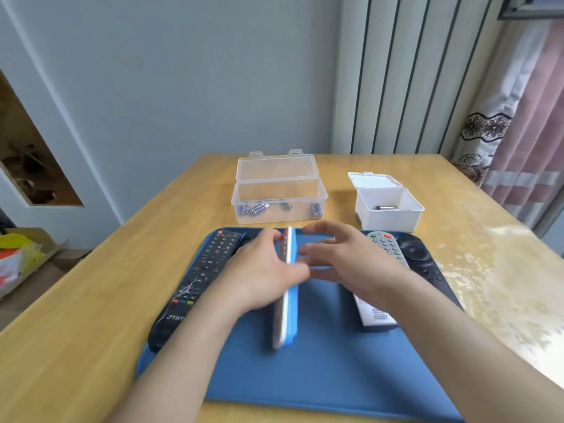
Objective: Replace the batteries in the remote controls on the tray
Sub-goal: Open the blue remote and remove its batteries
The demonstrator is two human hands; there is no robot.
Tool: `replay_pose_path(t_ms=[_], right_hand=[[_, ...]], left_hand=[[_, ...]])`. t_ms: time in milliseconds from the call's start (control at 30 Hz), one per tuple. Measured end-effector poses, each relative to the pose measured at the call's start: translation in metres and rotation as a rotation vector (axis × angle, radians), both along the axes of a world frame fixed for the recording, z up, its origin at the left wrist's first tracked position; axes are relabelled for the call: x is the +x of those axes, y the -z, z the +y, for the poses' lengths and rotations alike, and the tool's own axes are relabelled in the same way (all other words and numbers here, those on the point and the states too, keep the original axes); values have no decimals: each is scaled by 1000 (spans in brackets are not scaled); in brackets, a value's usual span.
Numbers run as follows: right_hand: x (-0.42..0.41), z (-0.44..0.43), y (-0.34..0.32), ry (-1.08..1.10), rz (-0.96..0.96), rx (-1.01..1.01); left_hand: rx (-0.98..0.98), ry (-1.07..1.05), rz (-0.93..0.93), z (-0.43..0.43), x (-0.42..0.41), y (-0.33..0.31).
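edgewise, blue-backed remote (288,326) tight inside left grip (262,270), right grip (345,261) loose-fingered just beside

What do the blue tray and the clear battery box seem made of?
The flat blue tray looks like matte silicone or soft plastic: dull surface, rounded raised rim. The clear lidded box seems rigid translucent plastic: batteries show through its walls, moulded tabs on the open lid.
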State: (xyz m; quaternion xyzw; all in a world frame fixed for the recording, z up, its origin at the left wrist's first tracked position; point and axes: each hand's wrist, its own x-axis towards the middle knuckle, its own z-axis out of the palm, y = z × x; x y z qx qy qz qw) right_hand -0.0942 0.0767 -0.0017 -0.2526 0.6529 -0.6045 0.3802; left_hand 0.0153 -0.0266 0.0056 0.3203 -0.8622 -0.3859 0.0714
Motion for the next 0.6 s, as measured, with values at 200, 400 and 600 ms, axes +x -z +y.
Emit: replay_pose_path(t_ms=[200, 400, 600], right_hand=[[23, 20, 5, -138, -345, -81], [25, 23, 7, -54, -356, -91], [30, 23, 5, -22, -362, -116]], left_hand=[[774, -143, 715, 16, -14, 8], [606, 21, 819, 23, -9, 9], [479, 93, 886, 32, -1, 1]])
